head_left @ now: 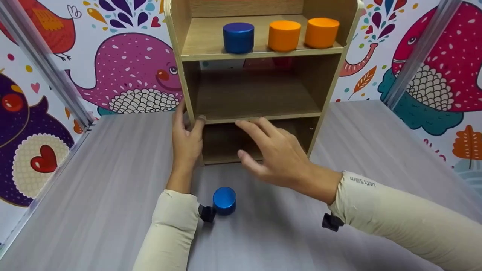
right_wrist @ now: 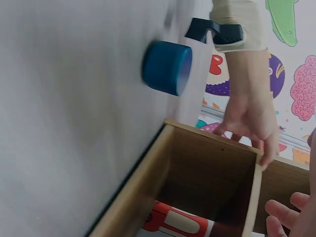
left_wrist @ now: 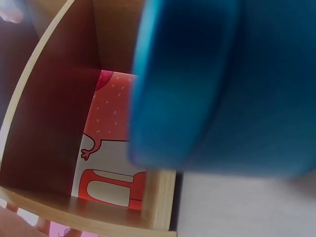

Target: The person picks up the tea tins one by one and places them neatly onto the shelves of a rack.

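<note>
Left hand [head_left: 187,137] grips the left side panel of the wooden shelf [head_left: 260,113]. Right hand [head_left: 276,152] hovers released before the bottom compartment. Blue cylinder [head_left: 224,200] sits on the table [head_left: 113,188] beside the left wrist.

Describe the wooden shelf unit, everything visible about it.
The wooden shelf unit is a small, light-brown, open-fronted rack that looks like laminated board, standing upright on the grey table against the patterned wall. It has three tiers. The top tier carries a blue cylinder and two orange cylinders; the middle and bottom tiers look bare. The left hand grips its left side panel; the right hand hovers open before the bottom opening.
</note>
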Demonstrator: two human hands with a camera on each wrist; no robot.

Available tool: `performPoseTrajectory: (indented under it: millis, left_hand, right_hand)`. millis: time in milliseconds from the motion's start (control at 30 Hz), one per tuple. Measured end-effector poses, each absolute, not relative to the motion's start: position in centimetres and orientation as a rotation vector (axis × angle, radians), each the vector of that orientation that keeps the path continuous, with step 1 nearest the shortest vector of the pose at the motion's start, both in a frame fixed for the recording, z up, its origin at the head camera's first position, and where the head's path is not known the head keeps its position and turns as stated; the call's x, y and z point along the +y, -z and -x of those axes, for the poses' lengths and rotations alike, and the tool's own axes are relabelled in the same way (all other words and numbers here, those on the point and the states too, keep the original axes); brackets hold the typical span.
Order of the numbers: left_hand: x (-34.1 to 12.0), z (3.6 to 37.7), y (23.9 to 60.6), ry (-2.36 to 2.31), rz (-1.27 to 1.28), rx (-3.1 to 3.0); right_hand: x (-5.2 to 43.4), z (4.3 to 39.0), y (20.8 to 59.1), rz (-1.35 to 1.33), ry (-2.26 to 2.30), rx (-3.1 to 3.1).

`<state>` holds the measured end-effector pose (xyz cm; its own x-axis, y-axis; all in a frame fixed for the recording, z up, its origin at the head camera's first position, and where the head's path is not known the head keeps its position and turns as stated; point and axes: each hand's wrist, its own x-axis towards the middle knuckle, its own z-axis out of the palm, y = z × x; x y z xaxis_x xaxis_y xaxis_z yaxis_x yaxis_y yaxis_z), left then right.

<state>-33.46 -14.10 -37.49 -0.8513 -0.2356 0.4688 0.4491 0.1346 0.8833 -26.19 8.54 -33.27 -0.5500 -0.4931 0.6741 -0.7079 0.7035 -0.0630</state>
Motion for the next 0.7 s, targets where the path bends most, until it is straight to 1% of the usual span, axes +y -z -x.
performPoseTrajectory:
  millis: [433,700]
  left_hand:
    - [-14.0,33.5,37.4,1.779,0.200,-1.909]
    - [-13.4,31.4,35.3,1.808,0.160,-1.948]
  right_hand:
    - [8.6,25.9,36.7,-0.979,-0.433,-2.323]
    - [8.4,25.3,38.6,-1.115,-0.409,-2.323]
